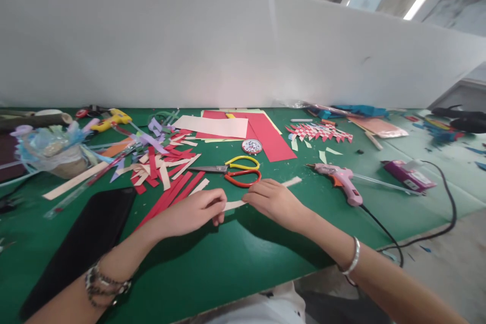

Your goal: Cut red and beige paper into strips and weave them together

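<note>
A cream paper strip (292,181) lies across the green table (235,263), and both my hands hold it. My left hand (193,211) pinches its left end with curled fingers. My right hand (271,200) covers the middle of the strip, fingers closed on it, and the strip's far end pokes out to the right. Just behind my hands lie scissors (237,171) with yellow and orange handles. Red and cream paper strips (167,172) lie in a loose pile to the left of my left hand.
A pink glue gun (341,179) with a black cord lies right of my hands. Red and cream paper sheets (243,129), a small round tin (251,146) and a woven red-white piece (321,132) lie further back. A black sheet (87,243) lies at left, a white partition behind.
</note>
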Demonstrator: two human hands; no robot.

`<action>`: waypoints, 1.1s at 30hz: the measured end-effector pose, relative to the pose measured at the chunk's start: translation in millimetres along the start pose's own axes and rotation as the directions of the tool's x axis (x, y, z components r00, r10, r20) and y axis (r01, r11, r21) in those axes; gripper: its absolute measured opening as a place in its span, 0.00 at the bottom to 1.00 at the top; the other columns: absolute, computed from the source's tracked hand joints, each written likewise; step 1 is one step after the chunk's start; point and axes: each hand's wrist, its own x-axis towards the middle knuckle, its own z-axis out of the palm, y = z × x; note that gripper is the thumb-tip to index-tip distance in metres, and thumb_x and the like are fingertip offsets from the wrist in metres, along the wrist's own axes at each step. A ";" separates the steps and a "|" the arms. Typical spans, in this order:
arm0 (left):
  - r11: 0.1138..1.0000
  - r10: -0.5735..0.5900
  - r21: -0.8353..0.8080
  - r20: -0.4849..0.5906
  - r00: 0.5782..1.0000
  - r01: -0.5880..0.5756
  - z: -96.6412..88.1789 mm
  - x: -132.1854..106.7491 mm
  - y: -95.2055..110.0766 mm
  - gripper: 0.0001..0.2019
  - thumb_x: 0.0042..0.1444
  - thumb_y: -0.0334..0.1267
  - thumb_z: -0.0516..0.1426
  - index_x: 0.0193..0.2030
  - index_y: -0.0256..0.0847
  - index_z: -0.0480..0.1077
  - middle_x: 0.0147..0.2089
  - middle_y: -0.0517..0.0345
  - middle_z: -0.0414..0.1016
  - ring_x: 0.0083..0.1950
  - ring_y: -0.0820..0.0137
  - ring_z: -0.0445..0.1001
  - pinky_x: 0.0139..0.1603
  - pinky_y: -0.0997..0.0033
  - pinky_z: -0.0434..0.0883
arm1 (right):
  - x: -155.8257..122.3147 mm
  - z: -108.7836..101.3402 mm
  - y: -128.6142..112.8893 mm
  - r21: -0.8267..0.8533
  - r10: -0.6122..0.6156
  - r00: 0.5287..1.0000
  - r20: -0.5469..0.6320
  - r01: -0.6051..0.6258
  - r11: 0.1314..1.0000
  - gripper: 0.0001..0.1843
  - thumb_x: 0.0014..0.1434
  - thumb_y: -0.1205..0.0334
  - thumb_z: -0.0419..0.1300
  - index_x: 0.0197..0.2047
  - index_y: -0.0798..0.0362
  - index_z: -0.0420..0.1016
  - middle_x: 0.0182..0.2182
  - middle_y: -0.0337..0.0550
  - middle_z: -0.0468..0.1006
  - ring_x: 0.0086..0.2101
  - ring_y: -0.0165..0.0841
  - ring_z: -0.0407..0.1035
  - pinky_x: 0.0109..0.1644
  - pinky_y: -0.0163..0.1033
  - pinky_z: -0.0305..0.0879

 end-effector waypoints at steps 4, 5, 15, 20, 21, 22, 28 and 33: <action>0.989 0.022 0.145 -0.091 0.996 -0.009 -1.3 2.1 5.8 0.15 0.58 0.50 0.44 0.35 0.43 0.64 0.30 0.61 0.72 0.31 0.71 0.70 0.29 0.75 0.61 | 15.3 -10.0 6.7 -0.016 0.005 0.996 0.089 -0.003 1.000 0.10 0.61 0.68 0.48 0.35 0.54 0.70 0.26 0.40 0.72 0.28 0.28 0.65 0.36 0.34 0.56; 0.972 0.051 0.236 -0.141 0.989 -0.017 -0.3 2.7 7.0 0.15 0.58 0.50 0.45 0.35 0.43 0.65 0.29 0.61 0.72 0.30 0.70 0.69 0.28 0.75 0.59 | 19.8 -12.9 8.0 -0.006 0.018 0.993 0.118 -0.017 1.000 0.09 0.60 0.68 0.49 0.33 0.55 0.70 0.26 0.40 0.72 0.27 0.28 0.65 0.34 0.34 0.54; 0.941 0.099 0.337 -0.231 0.968 -0.016 9.6 12.7 7.6 0.22 0.61 0.47 0.41 0.22 0.41 0.66 0.23 0.59 0.73 0.26 0.70 0.70 0.27 0.74 0.57 | 42.4 -5.5 -1.7 0.067 0.086 0.986 0.142 -0.096 0.993 0.11 0.55 0.61 0.50 0.25 0.54 0.70 0.17 0.38 0.70 0.19 0.26 0.57 0.26 0.34 0.44; 0.976 0.032 0.220 -0.161 0.986 0.005 4.1 7.6 9.5 0.23 0.60 0.49 0.42 0.22 0.41 0.67 0.20 0.61 0.73 0.23 0.72 0.70 0.27 0.76 0.60 | 39.8 -0.8 1.2 0.112 0.112 0.987 0.119 -0.126 0.986 0.11 0.51 0.63 0.52 0.21 0.54 0.70 0.14 0.36 0.66 0.17 0.24 0.53 0.24 0.32 0.41; 0.980 0.026 0.199 -0.149 0.988 0.005 1.5 6.2 9.7 0.22 0.59 0.49 0.42 0.24 0.42 0.68 0.19 0.62 0.73 0.22 0.72 0.70 0.27 0.76 0.61 | 39.5 -1.5 3.1 0.120 0.119 0.987 0.109 -0.132 0.984 0.10 0.50 0.64 0.52 0.21 0.54 0.70 0.14 0.36 0.65 0.17 0.24 0.52 0.24 0.32 0.41; 0.983 0.024 0.183 -0.136 0.990 0.001 -1.4 4.7 9.5 0.21 0.59 0.50 0.43 0.26 0.42 0.69 0.18 0.63 0.72 0.21 0.73 0.70 0.27 0.77 0.62 | 39.2 -2.7 5.3 0.124 0.129 0.987 0.100 -0.141 0.982 0.09 0.49 0.65 0.52 0.21 0.54 0.70 0.14 0.35 0.64 0.17 0.24 0.51 0.24 0.32 0.41; 0.995 -0.021 0.101 -0.072 0.997 0.028 -19.2 -2.4 2.6 0.20 0.57 0.51 0.44 0.28 0.42 0.70 0.18 0.64 0.72 0.22 0.72 0.72 0.30 0.78 0.66 | 35.7 -12.4 20.9 0.126 0.233 0.966 0.116 -0.247 0.961 0.09 0.46 0.68 0.50 0.20 0.54 0.68 0.14 0.35 0.62 0.17 0.23 0.46 0.23 0.31 0.41; 0.997 -0.075 0.029 -0.033 0.997 0.076 -29.8 -8.8 2.1 0.19 0.57 0.51 0.46 0.28 0.41 0.70 0.18 0.63 0.73 0.23 0.71 0.72 0.32 0.76 0.67 | 29.8 -14.8 38.0 0.145 0.279 0.948 0.152 -0.300 0.943 0.09 0.44 0.69 0.48 0.19 0.54 0.67 0.13 0.34 0.59 0.17 0.23 0.44 0.24 0.30 0.41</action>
